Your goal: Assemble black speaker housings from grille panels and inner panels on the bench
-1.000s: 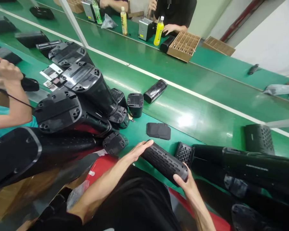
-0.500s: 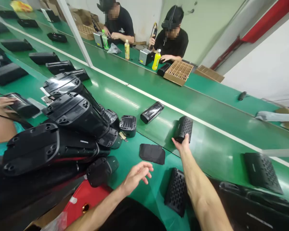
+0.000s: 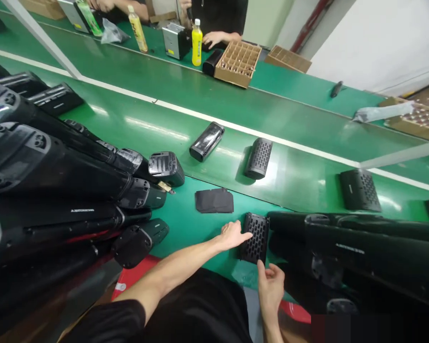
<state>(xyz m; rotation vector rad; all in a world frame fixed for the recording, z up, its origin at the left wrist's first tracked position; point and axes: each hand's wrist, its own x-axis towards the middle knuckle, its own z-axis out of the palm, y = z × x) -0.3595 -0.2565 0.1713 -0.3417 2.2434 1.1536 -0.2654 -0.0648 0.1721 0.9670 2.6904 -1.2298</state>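
The left hand [image 3: 232,236], fingers extended and holding nothing, touches the side of a black perforated panel [image 3: 256,238] lying on the green conveyor belt [image 3: 289,183], and the half-open right hand [image 3: 270,288] sits just below it without gripping. Beyond them, a flat black sheet [image 3: 214,200], a perforated cylinder [image 3: 258,158] and a glossy cylinder [image 3: 207,141] lie apart, while many black housings [image 3: 50,162] are heaped on both sides.

Between your left hand [image 3: 232,236] and right hand [image 3: 270,290], a perforated speaker casing [image 3: 255,238] lies on the near conveyor belt [image 3: 207,228]. Stacked speaker housings [image 3: 57,166] fill the frame's left, and more [image 3: 357,252] fill its right. A flat sheet [image 3: 214,200] lies ahead of you, and a cardboard divider tray [image 3: 238,64] sits on the far conveyor belt [image 3: 289,95] at top centre.
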